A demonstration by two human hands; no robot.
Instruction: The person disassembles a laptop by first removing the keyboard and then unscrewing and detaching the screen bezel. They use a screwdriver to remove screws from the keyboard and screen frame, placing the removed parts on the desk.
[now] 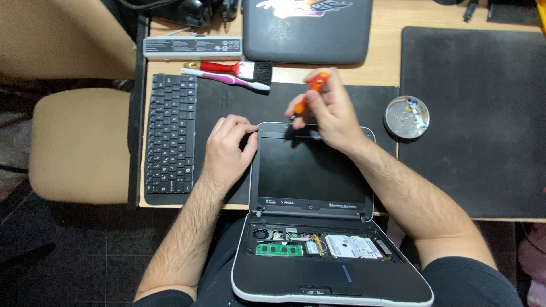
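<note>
A small grey netbook (310, 170) lies open flat, its dark screen on the desk and its base toward me with the keyboard removed, showing a green memory stick (278, 249) and a silver hard drive (352, 246). My left hand (227, 149) grips the screen's top left corner. My right hand (327, 111) holds an orange-handled screwdriver (311, 91), tip pointing down at the screen's top edge.
A detached black keyboard (170, 133) lies at the left. Behind it are a laptop battery (192, 47), a red-handled brush (236, 69) and a pink toothbrush (224, 78). A round metal dish (406, 117) with small screws sits right. Another closed dark laptop (307, 28) lies at the back. A beige chair (79, 142) stands left.
</note>
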